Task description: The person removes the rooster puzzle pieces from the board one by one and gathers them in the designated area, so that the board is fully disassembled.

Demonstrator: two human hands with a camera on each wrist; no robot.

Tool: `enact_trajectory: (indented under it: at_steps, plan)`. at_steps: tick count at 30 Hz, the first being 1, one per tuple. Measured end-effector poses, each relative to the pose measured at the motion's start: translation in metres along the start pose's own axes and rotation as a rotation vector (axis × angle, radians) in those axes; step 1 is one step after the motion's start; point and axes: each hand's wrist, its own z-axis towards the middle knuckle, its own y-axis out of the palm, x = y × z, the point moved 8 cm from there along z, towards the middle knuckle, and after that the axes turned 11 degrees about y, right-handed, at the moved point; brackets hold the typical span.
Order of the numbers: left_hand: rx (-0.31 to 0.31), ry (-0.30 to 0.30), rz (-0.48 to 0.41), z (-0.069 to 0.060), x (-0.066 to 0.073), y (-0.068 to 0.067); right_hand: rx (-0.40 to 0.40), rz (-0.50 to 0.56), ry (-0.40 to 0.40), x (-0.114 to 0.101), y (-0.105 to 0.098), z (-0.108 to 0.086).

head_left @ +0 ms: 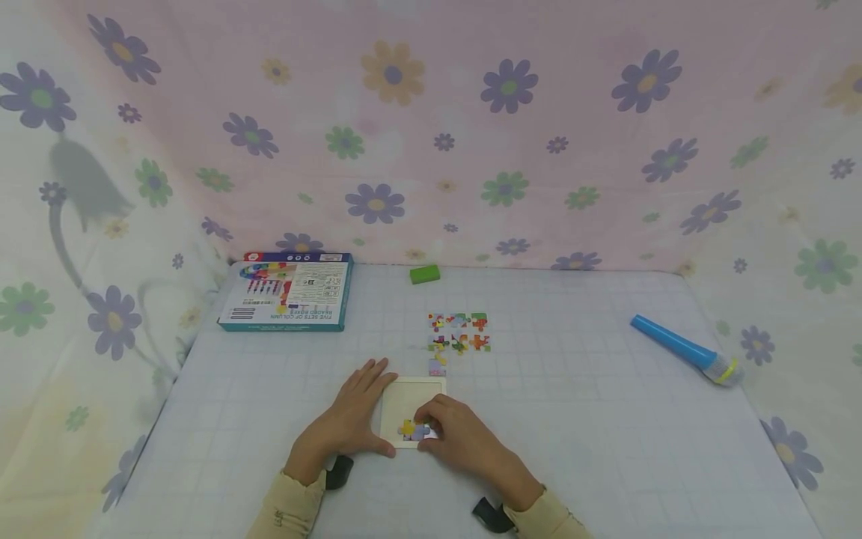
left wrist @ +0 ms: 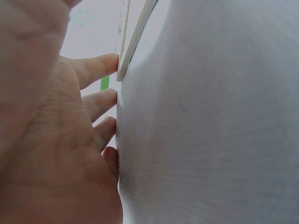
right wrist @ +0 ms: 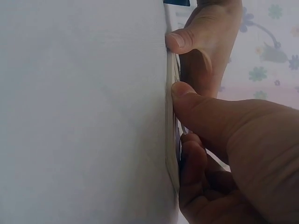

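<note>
A square cream puzzle tray (head_left: 414,397) lies on the table between the hands. Joined jigsaw pieces (head_left: 408,430), yellow and lilac, sit along the tray's lower edge. My right hand (head_left: 461,438) pinches a jigsaw piece (right wrist: 184,125) at the tray's lower right corner; the fingers hide most of it. In the right wrist view, the thumb touches the tray rim (right wrist: 171,107). My left hand (head_left: 353,415) steadies the tray from the left, fingers extended, thumb at the lower left corner and index finger at the upper left. Several loose jigsaw pieces (head_left: 459,343) lie beyond the tray in rough rows.
A boxed bead set (head_left: 289,292) lies at the back left. Near the back edge is a green block (head_left: 425,274). A blue toy microphone (head_left: 676,343) rests on the right of the white-covered table (head_left: 572,449). Flowered cloth (head_left: 431,150) hangs behind and at both sides.
</note>
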Motion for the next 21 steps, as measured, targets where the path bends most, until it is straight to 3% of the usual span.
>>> enact_trajectory:
  at_steps: [21]
  plan:
    - [0.01,0.007,-0.024,-0.0008,0.0018,-0.0021,0.027,-0.03,-0.028,-0.0058,-0.0002,0.0001]
